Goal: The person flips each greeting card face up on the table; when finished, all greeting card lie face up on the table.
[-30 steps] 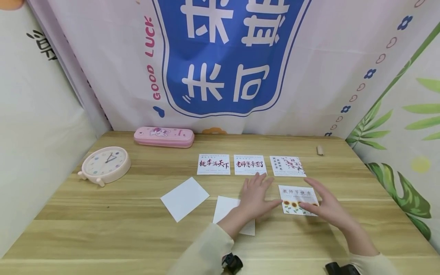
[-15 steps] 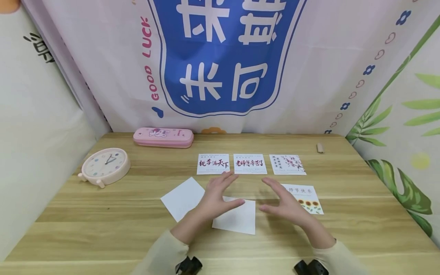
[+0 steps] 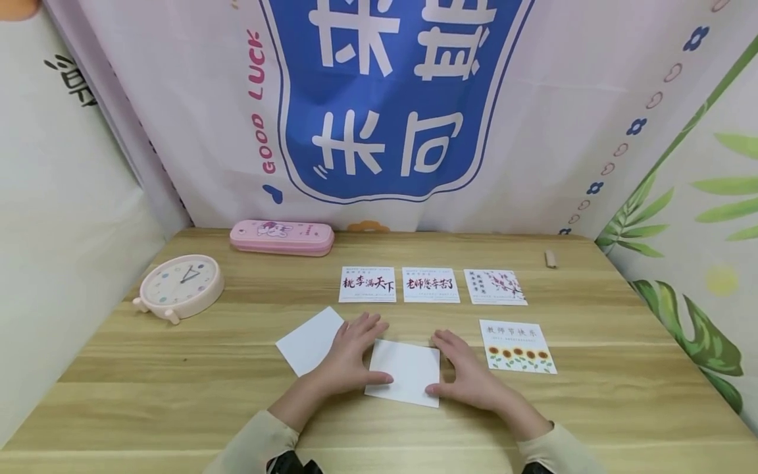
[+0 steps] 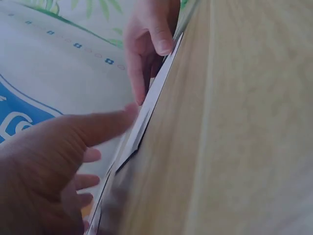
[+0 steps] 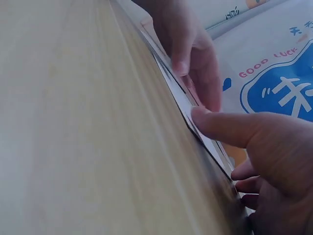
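Observation:
A blank white card (image 3: 407, 372) lies on the wooden table between my two hands. My left hand (image 3: 346, 359) is at its left edge, fingers spread and thumb over the card's left side. Part of a second blank card (image 3: 310, 342), lying tilted, is covered by that hand. My right hand (image 3: 470, 375) is at the right edge, its thumb over the lower right corner and its fingers beyond. In the right wrist view the thumb (image 5: 210, 120) is at the card's edge; whether it presses down I cannot tell. A sunflower card (image 3: 518, 347) lies right of my right hand.
Three printed cards stand in a row farther back: a left one (image 3: 368, 284), a middle one (image 3: 431, 285) and a blossom card (image 3: 495, 288). A pink pencil case (image 3: 282, 237), a round clock (image 3: 180, 286) and a small tan object (image 3: 551, 259) are near the table's edges.
Both hands have moved left and come down toward the table. The left hand has left the near blank card's top, and the right hand has moved off the sunflower card to the blank card's side.

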The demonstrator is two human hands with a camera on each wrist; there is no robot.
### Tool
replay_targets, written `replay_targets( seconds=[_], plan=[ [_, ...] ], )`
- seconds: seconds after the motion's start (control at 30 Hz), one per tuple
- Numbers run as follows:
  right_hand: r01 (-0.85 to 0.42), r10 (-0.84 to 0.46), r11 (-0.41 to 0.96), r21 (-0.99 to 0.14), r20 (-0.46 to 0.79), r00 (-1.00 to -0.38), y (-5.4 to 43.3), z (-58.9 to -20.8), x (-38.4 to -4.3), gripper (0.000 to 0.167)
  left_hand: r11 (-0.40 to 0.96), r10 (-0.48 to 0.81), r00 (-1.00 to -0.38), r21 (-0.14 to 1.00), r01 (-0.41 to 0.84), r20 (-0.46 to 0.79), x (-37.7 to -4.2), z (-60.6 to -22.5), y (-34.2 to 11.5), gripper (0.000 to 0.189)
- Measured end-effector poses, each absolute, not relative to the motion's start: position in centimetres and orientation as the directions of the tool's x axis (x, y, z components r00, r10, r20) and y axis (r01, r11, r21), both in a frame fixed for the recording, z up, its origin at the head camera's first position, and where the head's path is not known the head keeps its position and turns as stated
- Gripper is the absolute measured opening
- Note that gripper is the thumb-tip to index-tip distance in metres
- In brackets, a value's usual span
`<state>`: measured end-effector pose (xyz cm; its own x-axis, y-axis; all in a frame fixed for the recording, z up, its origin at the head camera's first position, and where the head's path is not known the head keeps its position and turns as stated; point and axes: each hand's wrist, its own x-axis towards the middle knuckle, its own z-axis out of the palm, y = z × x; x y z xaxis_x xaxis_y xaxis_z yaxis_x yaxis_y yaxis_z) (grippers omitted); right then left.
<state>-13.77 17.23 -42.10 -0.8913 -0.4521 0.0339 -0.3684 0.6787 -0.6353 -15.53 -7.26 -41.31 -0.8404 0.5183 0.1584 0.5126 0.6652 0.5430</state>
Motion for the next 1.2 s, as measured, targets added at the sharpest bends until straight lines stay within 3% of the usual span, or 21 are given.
replay_targets(
  seconds=[0.27,0.57,1.2],
  plan=[
    [-0.425,-0.488,0.684,-0.593,0.062,-0.871,17.4,-42.4,-13.7,0.087,0.699,0.556,-0.828,0.499,0.512,0.071,-15.8,-42.0,-7.6,0.079],
    [-0.425,-0.482,0.682,-0.595,0.072,-0.873,17.4,-42.3,-13.9,0.082,0.683,0.621,-0.784,0.481,0.55,0.015,-16.4,-42.3,-8.6,0.095],
    [-0.371,-0.449,0.709,-0.6,0.022,-0.893,17.2,-42.4,-14.4,0.074,0.691,0.58,-0.814,0.521,0.501,0.014,-16.2,-42.3,-8.6,0.094]
  ],
)
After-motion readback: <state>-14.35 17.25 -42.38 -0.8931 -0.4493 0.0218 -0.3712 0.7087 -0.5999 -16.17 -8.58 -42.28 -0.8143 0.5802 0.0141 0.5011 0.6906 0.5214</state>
